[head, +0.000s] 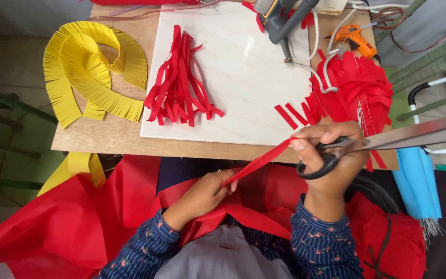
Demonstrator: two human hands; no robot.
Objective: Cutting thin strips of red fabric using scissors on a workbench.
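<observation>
Landmark: the white rectangular board [243, 77] lying on the brown wooden surface [104, 137] — every place below is told from it.

Thing in hand: a long narrow red fabric strip [259, 163], just below the board's near edge, hanging off the surface over the lap.

Strip's axis: it slants from lower left to upper right, its low end at the left hand [202, 196], its high end at the right hand [331, 155].

Left hand grip: fingers closed together, pinching the strip's lower end; wrist bent, forearm coming up from the lower left in a dark blue flowered sleeve [140, 248].

Right hand grip: clamped on the black handles of large steel scissors [388, 139], thumb and fingers through the loops, with the fingertips also touching the strip's upper end. The blades point right, away from the board, and look closed.

Which hand is nearer: both touch the strip — the right at the end nearest the board's lower right corner.

On the board: a loose pile of cut red fabric strips [179, 82] near its left side.

Left of the board: curved yellow fringed paper bands [89, 67].

Right of the board: a bunched red fringed pompom [360, 85], with an orange glue gun [354, 39] above it.

Below the board: a spread of red fabric sheet [78, 222] over the lap.
</observation>
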